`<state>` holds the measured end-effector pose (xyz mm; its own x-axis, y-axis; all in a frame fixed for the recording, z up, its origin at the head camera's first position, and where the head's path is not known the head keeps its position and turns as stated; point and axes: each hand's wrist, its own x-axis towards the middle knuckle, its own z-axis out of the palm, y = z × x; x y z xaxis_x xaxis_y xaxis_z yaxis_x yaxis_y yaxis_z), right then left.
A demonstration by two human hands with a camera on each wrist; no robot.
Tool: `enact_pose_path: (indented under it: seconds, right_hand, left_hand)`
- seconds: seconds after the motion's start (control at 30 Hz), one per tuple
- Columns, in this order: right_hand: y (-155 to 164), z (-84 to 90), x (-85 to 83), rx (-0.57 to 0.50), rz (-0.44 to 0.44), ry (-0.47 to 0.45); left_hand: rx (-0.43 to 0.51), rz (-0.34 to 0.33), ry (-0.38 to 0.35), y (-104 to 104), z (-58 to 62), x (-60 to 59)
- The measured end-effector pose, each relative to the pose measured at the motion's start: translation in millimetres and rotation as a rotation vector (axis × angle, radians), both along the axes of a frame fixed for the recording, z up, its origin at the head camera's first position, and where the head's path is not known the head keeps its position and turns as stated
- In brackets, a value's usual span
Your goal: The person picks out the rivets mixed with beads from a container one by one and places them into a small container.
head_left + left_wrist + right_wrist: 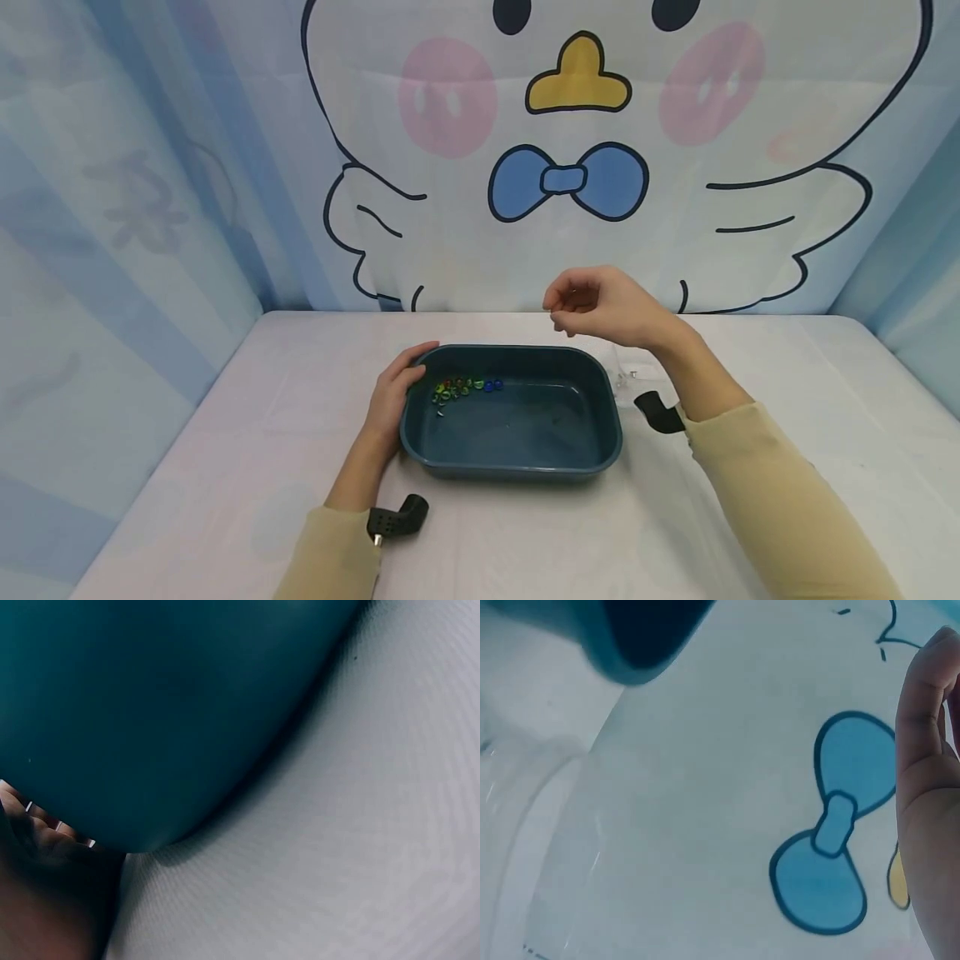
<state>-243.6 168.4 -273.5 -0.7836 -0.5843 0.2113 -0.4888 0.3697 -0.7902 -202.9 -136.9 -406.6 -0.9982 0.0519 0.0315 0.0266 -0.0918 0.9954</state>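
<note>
Backdrop: a cloth printed with a cartoon bird (600, 167) hangs behind the work; its blue bow tie (832, 825) fills the right wrist view.
Tabletop: pale surface (247, 467) carrying everything, curtained on both sides.
Basin: a dark teal rectangular basin (513, 412) sits mid-tabletop, flat as far as the head view shows.
Clear container: something transparent (624, 379) stands just beside the basin's right end, partly behind the right forearm; what it is cannot be told.
Left hand: the left hand (396, 390) lies against the basin's near-left corner, fingers curved round the rim, thumb outside; the left wrist view shows fingertips (45, 817) against the teal wall.
Right hand: the right hand (600, 307) hovers above the basin's far right edge, wrist bent, fingers curled towards the thumb. Whether it pinches anything cannot be told.
Beads: a small cluster of coloured glass beads (463, 387) lies in the basin's far-left part, near the left fingers.
Risk: if the right hand does hold a bead, letting go this high could bounce it over the rim; a push from the left hand could slide the basin and scatter the cluster.
</note>
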Motion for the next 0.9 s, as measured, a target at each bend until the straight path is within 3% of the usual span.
enact_pose_path:
  seconds: [0.9]
  right_hand:
    - [74.5,-39.3,19.4,0.057,-0.336,-0.005]
  left_hand:
    - [-0.012,0.001,-0.002,0.6,0.2,-0.1]
